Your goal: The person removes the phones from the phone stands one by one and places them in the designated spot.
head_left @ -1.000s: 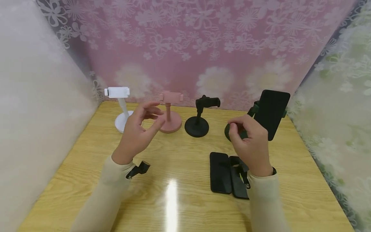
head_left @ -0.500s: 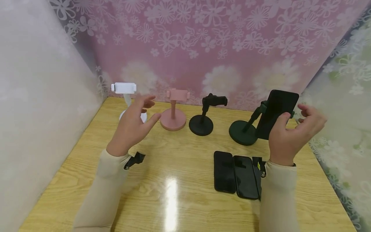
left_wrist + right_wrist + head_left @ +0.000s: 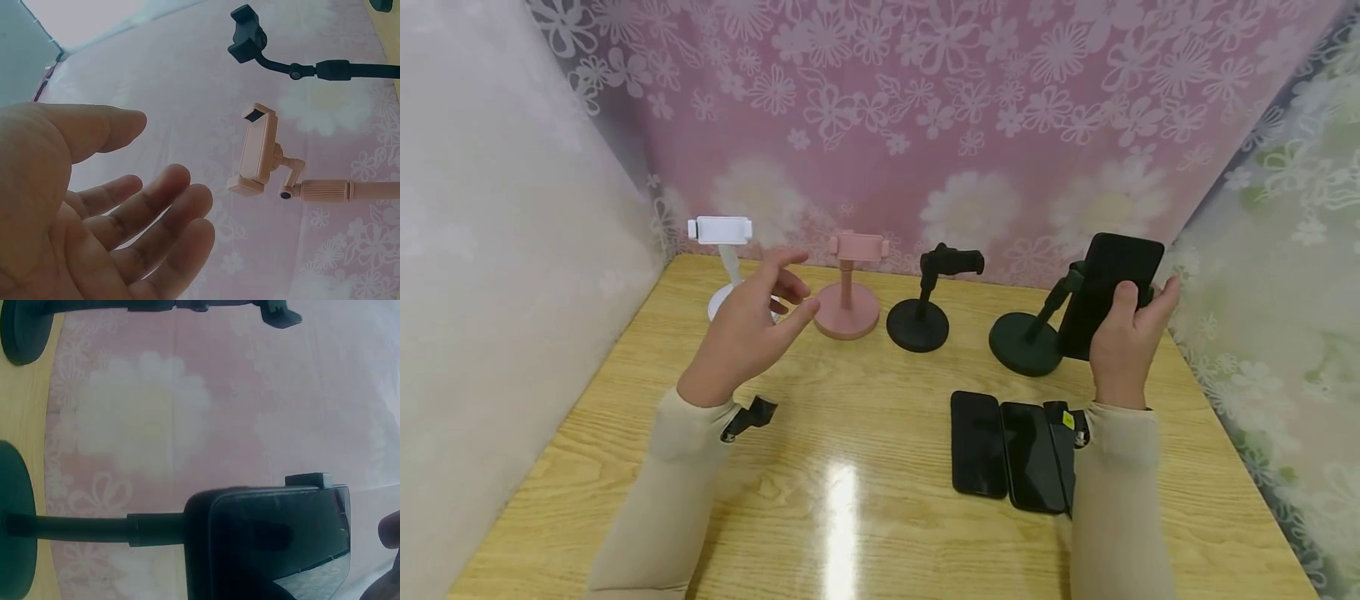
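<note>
My left hand (image 3: 745, 333) hovers empty, thumb apart from loosely bent fingers, in front of a white phone stand (image 3: 721, 231). A pink phone stand (image 3: 257, 153) is just beyond its fingertips. My right hand (image 3: 1122, 354) is raised before a black smartphone (image 3: 1108, 292), which is tilted in the clamp of a dark green phone stand (image 3: 94, 529). Its thumb overlaps the screen in the head view, but a gap shows between thumb (image 3: 390, 530) and phone in the right wrist view. The other fingers reach past the phone's right side, partly hidden.
A black phone stand (image 3: 919, 323) stands between the pink and green ones. On the wooden table (image 3: 790, 517), two black smartphones (image 3: 979, 446) lie side by side, with another dark item (image 3: 1063, 458) partly under my right wrist. Patterned curtains (image 3: 850, 125) surround the table.
My right hand has moved right from over the green stand's base to beside the phone, then slightly back left. My left hand has barely moved. The head view has shifted slightly.
</note>
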Motion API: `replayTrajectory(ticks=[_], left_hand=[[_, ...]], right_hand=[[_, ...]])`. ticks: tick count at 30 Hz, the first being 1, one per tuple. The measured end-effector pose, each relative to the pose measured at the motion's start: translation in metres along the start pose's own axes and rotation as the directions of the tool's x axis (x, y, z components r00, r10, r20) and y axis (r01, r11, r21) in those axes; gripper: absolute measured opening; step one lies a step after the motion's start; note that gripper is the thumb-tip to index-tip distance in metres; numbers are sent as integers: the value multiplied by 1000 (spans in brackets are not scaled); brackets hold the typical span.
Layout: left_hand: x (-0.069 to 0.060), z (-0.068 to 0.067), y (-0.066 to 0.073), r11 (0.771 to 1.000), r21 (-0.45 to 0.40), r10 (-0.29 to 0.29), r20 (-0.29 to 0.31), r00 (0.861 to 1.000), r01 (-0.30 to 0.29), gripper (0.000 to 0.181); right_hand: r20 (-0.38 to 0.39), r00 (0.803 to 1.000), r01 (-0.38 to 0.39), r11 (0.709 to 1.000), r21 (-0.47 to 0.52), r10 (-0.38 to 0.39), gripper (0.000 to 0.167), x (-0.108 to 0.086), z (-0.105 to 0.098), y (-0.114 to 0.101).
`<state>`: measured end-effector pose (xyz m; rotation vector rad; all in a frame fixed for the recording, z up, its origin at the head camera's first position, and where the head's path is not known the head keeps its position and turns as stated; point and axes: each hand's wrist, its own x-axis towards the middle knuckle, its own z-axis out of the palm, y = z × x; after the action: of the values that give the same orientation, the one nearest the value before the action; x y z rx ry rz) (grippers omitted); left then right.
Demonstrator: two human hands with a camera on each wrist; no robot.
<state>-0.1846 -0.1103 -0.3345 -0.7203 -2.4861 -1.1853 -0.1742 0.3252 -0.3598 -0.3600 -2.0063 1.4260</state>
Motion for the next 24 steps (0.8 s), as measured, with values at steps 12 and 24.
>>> replayTrajectory(ticks=[12,24], left_hand=[[0,6,3,999,26,-30,40,999,29,59],[0,9,4,999,46,-17,58,998,15,47]], right_hand=[[-25,997,59,956,-288,-69,72,0,4,8],[146,989,51,939,-340,0,57,-11,6,-9]])
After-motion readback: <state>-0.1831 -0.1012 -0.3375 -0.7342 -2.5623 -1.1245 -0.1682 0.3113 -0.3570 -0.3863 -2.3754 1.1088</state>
